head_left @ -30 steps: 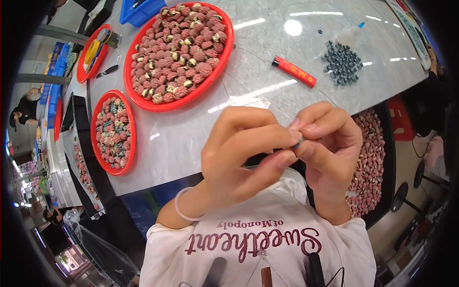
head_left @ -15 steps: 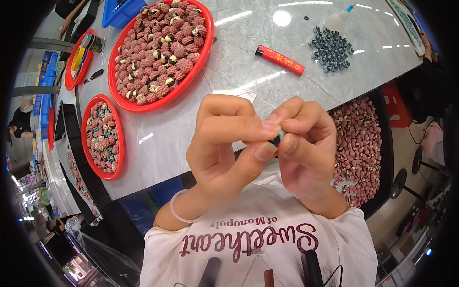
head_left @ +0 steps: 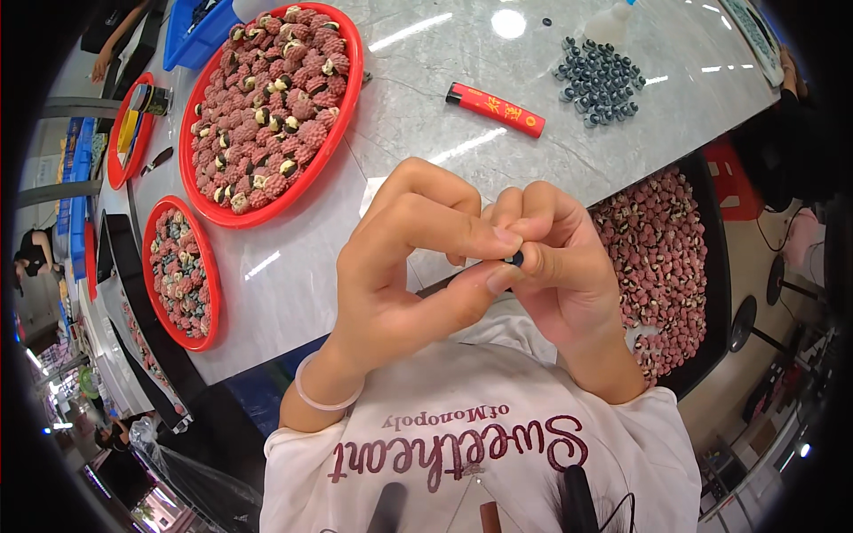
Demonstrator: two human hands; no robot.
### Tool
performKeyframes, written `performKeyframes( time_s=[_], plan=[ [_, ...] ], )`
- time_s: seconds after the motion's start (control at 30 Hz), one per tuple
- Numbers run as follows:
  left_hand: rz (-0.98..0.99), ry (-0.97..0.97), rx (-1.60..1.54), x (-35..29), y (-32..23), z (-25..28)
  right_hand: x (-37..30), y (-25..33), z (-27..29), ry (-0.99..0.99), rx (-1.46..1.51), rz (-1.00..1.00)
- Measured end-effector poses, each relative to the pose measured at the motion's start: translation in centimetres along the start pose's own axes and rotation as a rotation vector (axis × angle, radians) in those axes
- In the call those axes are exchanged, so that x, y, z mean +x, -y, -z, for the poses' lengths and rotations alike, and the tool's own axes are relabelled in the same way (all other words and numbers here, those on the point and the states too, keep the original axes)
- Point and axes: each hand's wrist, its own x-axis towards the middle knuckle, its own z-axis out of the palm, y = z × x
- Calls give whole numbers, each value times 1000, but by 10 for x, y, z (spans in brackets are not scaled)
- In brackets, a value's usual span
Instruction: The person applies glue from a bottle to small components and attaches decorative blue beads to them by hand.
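Note:
In front of my chest both hands meet at one small round dark piece (head_left: 514, 258). My left hand (head_left: 404, 258) pinches it between thumb and fingertip, with a pale bangle round the wrist. From the other side my right hand (head_left: 564, 275) closes on it too, thumb against its edge. Fingertips cover most of the piece, so its full shape is hidden. Beyond the hands on the grey table lies a pile of small dark-and-pale bead-like pieces (head_left: 600, 82). A red tube with a black end (head_left: 496, 110) rests to the left of that pile.
At the left, a big round red tray (head_left: 351, 107) holds pink ridged pieces, and a smaller red tray (head_left: 211, 293) holds pink and grey-blue ones. A black tray (head_left: 718, 293) of pink pieces is at the right. A white squeeze bottle (head_left: 608, 27) stands behind the pile.
The view has shifted, so the table things sit further left and mostly higher. The dark piece has turned between my fingertips, and my right fingers have curled closer round it.

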Motion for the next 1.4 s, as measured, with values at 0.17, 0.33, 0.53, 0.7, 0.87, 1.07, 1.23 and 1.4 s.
performKeyframes(
  time_s=[0.17,0.33,0.53,0.7,0.87,1.07,1.23,1.4],
  plan=[
    [89,-29,-43,-4,-1,-10,0,5,-2,-18,-149,180],
    [20,8,74,-1,2,-7,-1,11,2,-23,-218,227],
    [51,64,211,12,-9,2,2,37,5,-6,-482,369],
    [147,-20,371,11,-18,36,6,107,48,-475,-1209,706],
    [214,-79,431,1,-24,57,19,128,74,-550,-1786,612],
    [296,-164,485,-13,-34,73,27,127,68,-556,-1677,549],
    [325,-261,487,-18,-43,86,25,124,26,-591,-1507,808],
    [262,-149,529,-6,-44,79,106,53,-3,36,-1799,694]
  ],
)
